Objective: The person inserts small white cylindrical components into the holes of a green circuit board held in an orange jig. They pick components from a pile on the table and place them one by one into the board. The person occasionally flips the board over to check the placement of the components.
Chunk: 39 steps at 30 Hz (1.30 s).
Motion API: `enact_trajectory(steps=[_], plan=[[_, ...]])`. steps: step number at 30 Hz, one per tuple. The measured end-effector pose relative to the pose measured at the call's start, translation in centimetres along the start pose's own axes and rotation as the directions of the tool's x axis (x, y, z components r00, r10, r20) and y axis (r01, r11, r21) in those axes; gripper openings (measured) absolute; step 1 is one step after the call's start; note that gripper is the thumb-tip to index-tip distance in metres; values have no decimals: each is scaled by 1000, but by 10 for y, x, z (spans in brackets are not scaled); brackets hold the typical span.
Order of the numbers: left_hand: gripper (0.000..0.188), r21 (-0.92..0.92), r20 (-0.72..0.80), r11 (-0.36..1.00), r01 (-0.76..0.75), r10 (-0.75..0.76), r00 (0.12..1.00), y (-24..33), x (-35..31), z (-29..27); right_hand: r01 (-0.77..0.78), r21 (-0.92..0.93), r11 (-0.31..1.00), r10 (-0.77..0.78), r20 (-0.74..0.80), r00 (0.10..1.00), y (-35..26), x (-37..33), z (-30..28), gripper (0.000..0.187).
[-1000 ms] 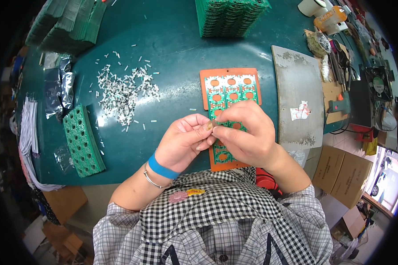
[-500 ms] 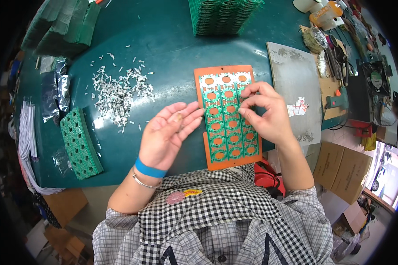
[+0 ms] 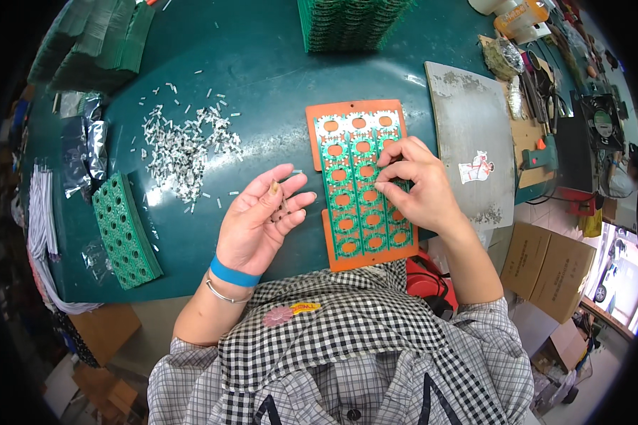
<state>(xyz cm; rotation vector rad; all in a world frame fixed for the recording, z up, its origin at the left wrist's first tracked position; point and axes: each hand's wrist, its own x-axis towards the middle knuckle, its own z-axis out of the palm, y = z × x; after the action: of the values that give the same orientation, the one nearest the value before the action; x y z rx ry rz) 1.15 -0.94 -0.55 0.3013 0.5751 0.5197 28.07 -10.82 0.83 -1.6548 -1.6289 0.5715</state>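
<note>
In front of me a green circuit board panel (image 3: 361, 199) with rows of oval holes lies in an orange tray (image 3: 325, 241). Over the panel's right part, my right hand (image 3: 420, 183) has thumb and forefinger pinched together; whatever is between the tips is too small to make out. Left of the tray, my left hand (image 3: 262, 216) is turned palm up with fingers curled in, cupping a few small parts (image 3: 281, 210). A loose pile of small white parts (image 3: 184, 152) is spread on the table beyond it.
A stack of green panels (image 3: 125, 230) lies at the left, beside white wires (image 3: 44, 230). More panel stacks (image 3: 351, 25) stand at the back. To the right are a grey metal plate (image 3: 473, 145), a glue gun (image 3: 541, 154) and cardboard boxes (image 3: 551, 265).
My right hand has shifted slightly left and its fingertips now meet nearer the panel's middle column. My left hand's fingers have curled in and drawn away from the tray edge.
</note>
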Motion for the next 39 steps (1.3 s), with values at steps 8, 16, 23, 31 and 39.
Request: enact_trajectory(steps=[8,16,23,31,39], plan=[[16,50,83,999,-1,-3,997,-3,1,-4,16,-28,999,-16,14,1000,-1,1,-1,10],[10,97,33,995,-21,18,999,-12,3,3,97,-76,992,-98,-11,995,-3,3,4,13],[12,223,20,975,-11,7,1000,-16,2,3,234,-174,957,-219,101,970,-3,5,2,16],[15,256,-46,967,-16,28,999,-22,2,19,273,-51,961,-273,6,962,-28,5,1,23],[17,288,6,958,-1,-1,1000,-41,-6,23,288,105,952,-274,-123,954,-52,-4,25,18]])
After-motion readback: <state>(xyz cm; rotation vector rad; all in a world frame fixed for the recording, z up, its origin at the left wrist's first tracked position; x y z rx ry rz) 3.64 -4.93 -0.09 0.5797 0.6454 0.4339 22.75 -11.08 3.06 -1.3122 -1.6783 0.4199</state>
